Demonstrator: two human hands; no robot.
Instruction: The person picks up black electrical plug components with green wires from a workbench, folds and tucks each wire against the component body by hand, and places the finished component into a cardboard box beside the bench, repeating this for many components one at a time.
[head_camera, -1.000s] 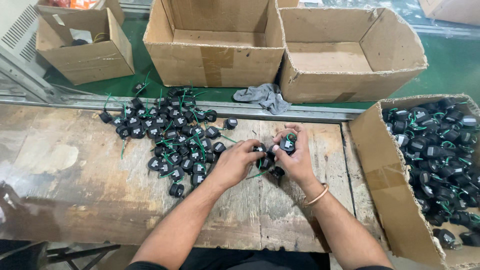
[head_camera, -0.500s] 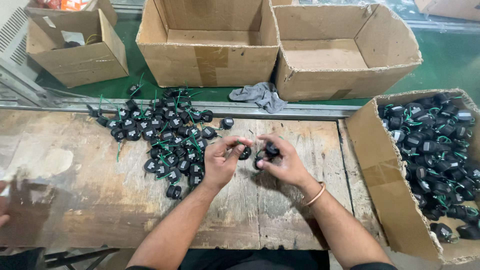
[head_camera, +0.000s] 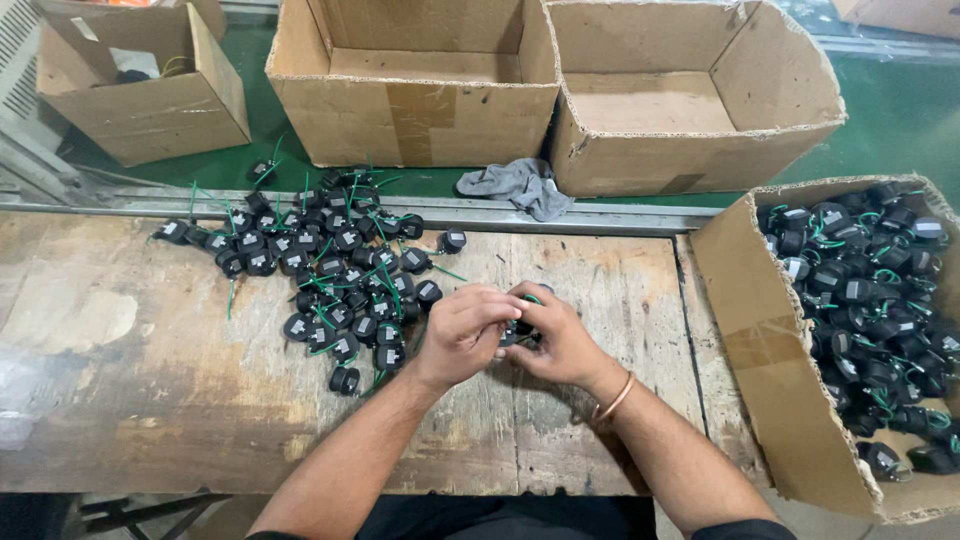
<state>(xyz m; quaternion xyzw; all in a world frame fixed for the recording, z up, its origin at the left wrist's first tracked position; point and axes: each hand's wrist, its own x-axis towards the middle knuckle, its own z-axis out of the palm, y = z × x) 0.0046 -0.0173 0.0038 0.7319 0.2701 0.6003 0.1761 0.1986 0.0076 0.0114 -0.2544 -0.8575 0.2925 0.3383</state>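
A small black round plastic component with a green wire (head_camera: 520, 330), mostly hidden, sits pinched between two hands at the worktop's centre. The left hand (head_camera: 462, 332) curls its fingers around it; the right hand (head_camera: 560, 340), a copper-coloured bangle (head_camera: 612, 400) on its wrist, closes on it from 3 o'clock. At 10 o'clock lies a heap of similar black components (head_camera: 330, 270) on the worn wooden worktop (head_camera: 150, 380). At 3 o'clock, a cardboard box (head_camera: 770, 390) holds more. Empty cardboard boxes (head_camera: 420, 110) and a grey rag (head_camera: 520, 185) lie at 12 o'clock.
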